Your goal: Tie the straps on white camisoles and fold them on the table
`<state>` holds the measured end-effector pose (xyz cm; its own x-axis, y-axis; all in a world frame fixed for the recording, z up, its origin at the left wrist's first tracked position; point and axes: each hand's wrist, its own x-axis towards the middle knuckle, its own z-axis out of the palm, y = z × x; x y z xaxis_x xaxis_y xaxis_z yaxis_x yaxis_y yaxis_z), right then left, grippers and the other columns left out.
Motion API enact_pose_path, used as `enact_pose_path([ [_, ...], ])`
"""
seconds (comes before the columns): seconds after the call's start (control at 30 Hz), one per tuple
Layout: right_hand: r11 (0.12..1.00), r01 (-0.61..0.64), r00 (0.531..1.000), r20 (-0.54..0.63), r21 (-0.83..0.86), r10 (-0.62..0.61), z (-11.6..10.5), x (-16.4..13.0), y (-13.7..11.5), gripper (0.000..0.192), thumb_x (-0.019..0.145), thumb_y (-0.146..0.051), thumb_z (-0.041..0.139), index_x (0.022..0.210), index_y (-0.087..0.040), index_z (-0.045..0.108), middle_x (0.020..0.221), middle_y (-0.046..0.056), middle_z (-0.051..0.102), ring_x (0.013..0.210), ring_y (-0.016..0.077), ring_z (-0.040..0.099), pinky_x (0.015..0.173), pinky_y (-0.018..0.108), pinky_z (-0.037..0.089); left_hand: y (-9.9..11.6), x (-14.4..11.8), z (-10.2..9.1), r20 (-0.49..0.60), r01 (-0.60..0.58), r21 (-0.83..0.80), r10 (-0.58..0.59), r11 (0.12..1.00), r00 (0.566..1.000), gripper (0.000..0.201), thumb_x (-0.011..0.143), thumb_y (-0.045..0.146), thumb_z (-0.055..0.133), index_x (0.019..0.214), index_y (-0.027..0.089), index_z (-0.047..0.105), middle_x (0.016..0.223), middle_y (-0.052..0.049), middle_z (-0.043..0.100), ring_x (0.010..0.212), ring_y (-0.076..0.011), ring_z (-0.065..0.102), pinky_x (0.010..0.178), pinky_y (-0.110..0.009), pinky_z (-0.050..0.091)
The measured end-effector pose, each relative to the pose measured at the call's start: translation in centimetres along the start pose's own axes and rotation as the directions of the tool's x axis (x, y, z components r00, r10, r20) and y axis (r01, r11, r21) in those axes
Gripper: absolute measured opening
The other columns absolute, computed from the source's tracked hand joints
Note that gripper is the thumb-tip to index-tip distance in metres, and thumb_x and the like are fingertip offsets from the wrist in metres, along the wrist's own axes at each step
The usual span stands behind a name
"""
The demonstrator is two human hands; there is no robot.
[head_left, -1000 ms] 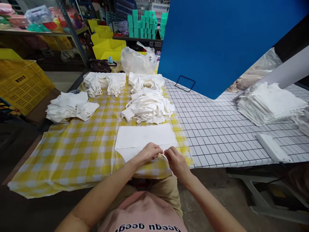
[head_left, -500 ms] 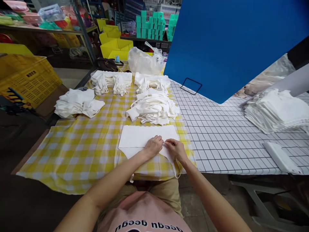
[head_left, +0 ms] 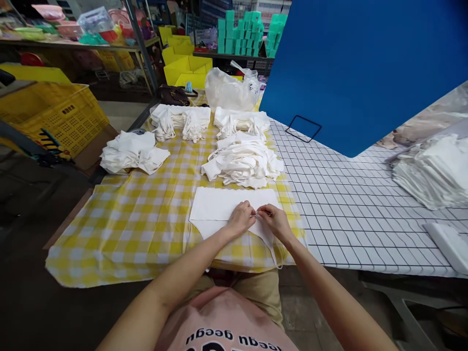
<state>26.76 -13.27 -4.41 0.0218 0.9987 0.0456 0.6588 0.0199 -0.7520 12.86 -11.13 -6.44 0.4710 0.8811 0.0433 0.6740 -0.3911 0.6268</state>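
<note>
White garment (head_left: 215, 207) lies flat near the counter's (head_left: 139, 214) front edge, long axis left-to-right, strap side toward the person — left hand (head_left: 242, 218) and right hand (head_left: 273, 219) pinch its cloth, exactly which bit being hard to make out. Beyond sits a white pile (head_left: 243, 161); rightward, a blue panel (head_left: 358, 73) — cut off above — blocks the view.

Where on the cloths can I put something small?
Free: the yellow checked cloth left of the flat white garment, and the grid cloth between that garment and the rightmost white stack. Crowded: at the left hand and right hand, and behind the garment, among white piles.
</note>
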Motion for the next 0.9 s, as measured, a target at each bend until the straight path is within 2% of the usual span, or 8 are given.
enact_pose_path([
  [0.43,0.958,0.225,0.974,0.005,-0.181,-0.227,0.8,0.0,0.3,0.017,0.080,-0.019,0.049,0.073,-0.019,0.065,0.072,0.003,0.062,0.065,0.0150,0.057,0.061,0.025,0.041,-0.8,0.8,0.8,0.022,-0.004,0.049,0.003,0.999,1.000,0.012,0.074,0.020,0.052,0.076,0.015,0.063,0.084,-0.005,0.054,0.085,-0.0182,0.052,0.076,-0.027,0.044],
  [0.63,0.832,0.348,0.938,0.151,-0.432,-0.313,0.4,0.0,0.2,0.024,0.085,-0.013,0.041,0.076,-0.018,0.062,0.076,0.005,0.058,0.070,0.0158,0.054,0.061,0.025,0.038,-0.6,0.8,0.4,0.025,0.015,0.029,-0.016,0.999,1.000,0.012,0.073,0.020,0.052,0.073,0.015,0.063,0.082,-0.006,0.056,0.084,-0.0186,0.053,0.075,-0.028,0.044],
  [0.8,0.706,0.437,0.900,0.280,-0.558,-0.335,-0.1,-0.1,-0.3,0.029,0.079,-0.001,0.037,0.070,-0.018,0.058,0.075,0.007,0.056,0.072,0.0179,0.050,0.061,0.026,0.035,-0.1,0.8,-0.2,0.053,0.053,-0.027,-0.051,0.998,0.997,0.014,0.073,0.020,0.052,0.072,0.016,0.066,0.082,-0.005,0.056,0.079,-0.0171,0.055,0.071,-0.027,0.044],
  [0.83,0.713,0.428,0.903,0.285,-0.556,-0.320,-0.2,-0.2,-0.5,0.028,0.079,-0.001,0.037,0.069,-0.018,0.058,0.074,0.007,0.056,0.071,0.0180,0.050,0.060,0.027,0.034,-0.1,0.8,-0.3,0.056,0.058,-0.033,-0.056,0.998,0.997,0.014,0.073,0.019,0.053,0.072,0.016,0.066,0.082,-0.004,0.056,0.078,-0.0167,0.055,0.071,-0.027,0.044],
  [0.9,0.787,0.335,0.941,0.224,-0.518,-0.254,-0.4,-0.5,-0.9,0.025,0.080,-0.006,0.040,0.070,-0.019,0.059,0.072,0.006,0.056,0.068,0.0175,0.050,0.058,0.026,0.033,-0.1,0.7,-0.4,0.056,0.054,-0.049,-0.051,0.997,0.997,0.014,0.074,0.020,0.053,0.073,0.016,0.067,0.082,-0.004,0.056,0.077,-0.0159,0.055,0.071,-0.026,0.044],
])
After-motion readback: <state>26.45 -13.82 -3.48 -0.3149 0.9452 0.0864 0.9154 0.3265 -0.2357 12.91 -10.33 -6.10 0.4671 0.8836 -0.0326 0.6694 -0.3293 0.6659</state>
